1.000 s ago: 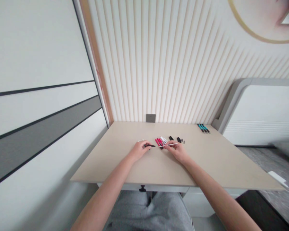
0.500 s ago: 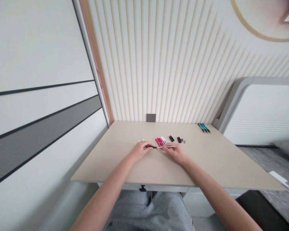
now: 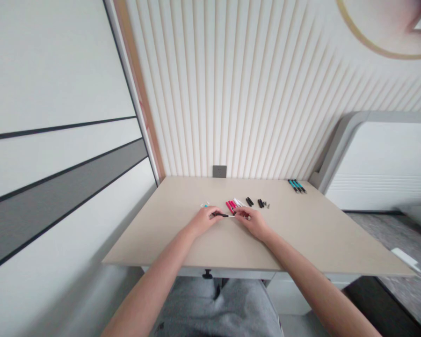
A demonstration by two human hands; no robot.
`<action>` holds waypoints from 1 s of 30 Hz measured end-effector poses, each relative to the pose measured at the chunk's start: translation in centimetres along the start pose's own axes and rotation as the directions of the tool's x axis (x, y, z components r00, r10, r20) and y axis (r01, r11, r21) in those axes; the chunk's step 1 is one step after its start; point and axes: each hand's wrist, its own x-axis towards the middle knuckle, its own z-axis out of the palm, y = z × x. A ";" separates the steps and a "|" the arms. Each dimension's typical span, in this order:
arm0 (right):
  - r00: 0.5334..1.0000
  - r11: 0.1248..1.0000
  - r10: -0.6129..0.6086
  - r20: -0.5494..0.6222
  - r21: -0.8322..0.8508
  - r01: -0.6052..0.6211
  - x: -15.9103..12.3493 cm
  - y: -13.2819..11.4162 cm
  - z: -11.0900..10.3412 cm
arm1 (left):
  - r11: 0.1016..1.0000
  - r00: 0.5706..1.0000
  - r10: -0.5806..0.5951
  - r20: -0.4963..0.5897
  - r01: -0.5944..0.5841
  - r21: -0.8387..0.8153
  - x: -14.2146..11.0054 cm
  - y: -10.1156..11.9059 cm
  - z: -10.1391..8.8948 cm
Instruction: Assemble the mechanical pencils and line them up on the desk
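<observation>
My left hand (image 3: 202,221) pinches a slim black pen part (image 3: 221,215) above the desk. A thin white pen refill (image 3: 231,216) sticks out of its right end, in line with it. The fingers of my right hand (image 3: 253,222) are closed around the refill and hide most of it. Just beyond my hands lie pink pen barrels (image 3: 230,206) and a group of white refills (image 3: 239,202). Small clear and blue pieces (image 3: 205,205) rest behind my left hand.
Farther right lie two groups of black pen parts, one (image 3: 249,201) left of the other (image 3: 260,203), and small metallic pieces (image 3: 267,205). Several teal and black pens (image 3: 297,186) are lined up at the desk's (image 3: 154,234) back right. A ribbed wall (image 3: 231,93) borders the back.
The white refill's long end, which stuck out past my right fingers, no longer shows there. My right fingers have curled more around it. My left hand has stayed nearly still.
</observation>
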 end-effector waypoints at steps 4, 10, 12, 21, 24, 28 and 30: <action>0.993 0.992 -0.119 -0.024 -0.032 0.118 0.0 -0.5 0.1 | 0.998 0.999 0.038 0.006 -0.038 0.041 0.1 -0.2 0.1; 0.983 0.969 -0.182 0.006 -0.170 0.180 0.1 -0.5 0.2 | 0.999 0.996 0.040 -0.085 -0.038 0.029 -0.1 0.3 -0.2; 0.989 0.963 -0.144 0.032 -0.225 0.147 0.2 -0.4 0.2 | 0.999 0.995 0.041 -0.094 -0.041 0.006 -0.2 0.6 -0.3; 0.959 0.896 -0.277 0.055 -0.347 0.278 -0.1 -0.7 0.1 | 0.998 0.994 0.064 -0.093 -0.064 0.005 -0.1 0.5 0.0; 0.959 0.883 -0.282 0.038 -0.382 0.274 -0.2 -0.6 0.2 | 0.998 0.993 0.067 -0.094 -0.066 0.015 -0.1 0.4 0.0; 0.968 0.878 -0.248 -0.027 -0.428 0.214 -0.2 -0.3 0.1 | 0.999 0.989 0.050 -0.139 -0.048 0.016 -0.1 0.6 -0.1; 0.968 0.879 -0.248 -0.040 -0.429 0.207 -0.2 -0.2 0.0 | 0.999 0.988 0.048 -0.148 -0.046 0.012 -0.1 0.6 -0.1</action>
